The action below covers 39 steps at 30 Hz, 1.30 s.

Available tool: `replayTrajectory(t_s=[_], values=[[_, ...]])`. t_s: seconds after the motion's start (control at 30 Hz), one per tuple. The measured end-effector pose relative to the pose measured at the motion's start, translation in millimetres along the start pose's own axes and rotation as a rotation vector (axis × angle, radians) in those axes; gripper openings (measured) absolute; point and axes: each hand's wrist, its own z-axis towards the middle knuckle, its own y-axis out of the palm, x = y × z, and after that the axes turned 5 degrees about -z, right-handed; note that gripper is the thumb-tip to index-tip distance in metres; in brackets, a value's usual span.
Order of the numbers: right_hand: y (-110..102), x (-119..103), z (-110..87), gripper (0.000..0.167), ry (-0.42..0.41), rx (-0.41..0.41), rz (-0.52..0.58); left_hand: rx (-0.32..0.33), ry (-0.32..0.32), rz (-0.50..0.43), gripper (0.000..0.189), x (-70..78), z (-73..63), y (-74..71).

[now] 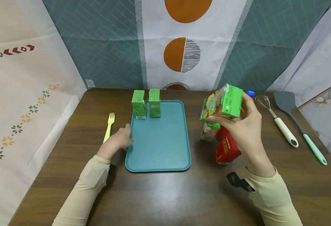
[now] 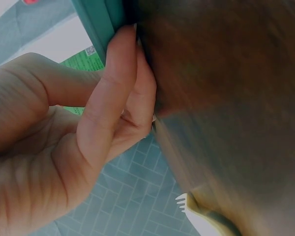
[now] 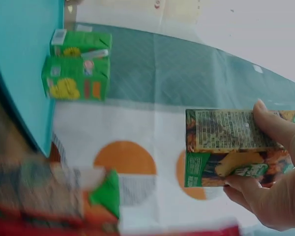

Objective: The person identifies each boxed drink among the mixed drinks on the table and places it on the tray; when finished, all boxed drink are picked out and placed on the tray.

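My left hand (image 1: 119,138) grips the left rim of a teal tray (image 1: 158,142), fingers curled at its edge in the left wrist view. Raised to the right of the tray, my right hand (image 1: 247,127) holds a green and brown food box (image 3: 226,132) between thumb and fingers. Two green drink cartons (image 1: 139,105) (image 1: 155,105) stand upright side by side at the tray's back left. Beneath the raised box are a smaller box with a green top (image 1: 208,132) and a red box (image 1: 227,149), partly covered by the right hand.
A yellow fork (image 1: 109,126) lies left of the tray by my left hand. On the right lie a whisk (image 1: 281,124) with a white handle and a grey spatula (image 1: 291,114) with a mint handle. A blue cap (image 1: 250,93) shows behind the right hand. Patterned cloths hang around the wooden table (image 1: 159,197).
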Motion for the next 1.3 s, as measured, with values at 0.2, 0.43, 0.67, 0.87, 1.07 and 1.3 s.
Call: replayTrajectory(t_s=[0.2,0.43,0.67,0.87,1.07,1.3], values=[[42.0,13.7,13.6,0.075,-0.018,-0.048,0.063,0.007,0.006,-0.007,0.073,-0.9,-0.7,-1.5],[88.5,27.1,24.0,0.079,0.051,-0.074,0.094,-0.002,0.009,-0.037,0.071,-3.0,0.0,-0.1],[119.4,47.2,36.8,0.086,0.074,-0.188,-0.121,0.007,-0.003,-0.036,0.070,-3.4,1.9,0.6],[133.9,66.9,42.5,0.091,0.131,-0.280,-0.323,0.007,-0.022,-0.043,0.071,-3.7,2.4,0.1],[144.8,86.3,51.1,0.087,0.183,-0.279,-0.316,0.009,-0.018,-0.030,0.071,-3.8,1.0,0.2],[154.5,99.2,56.4,0.090,0.187,-0.289,-0.418,0.020,-0.006,-0.029,0.068,-3.7,-0.3,-0.5]])
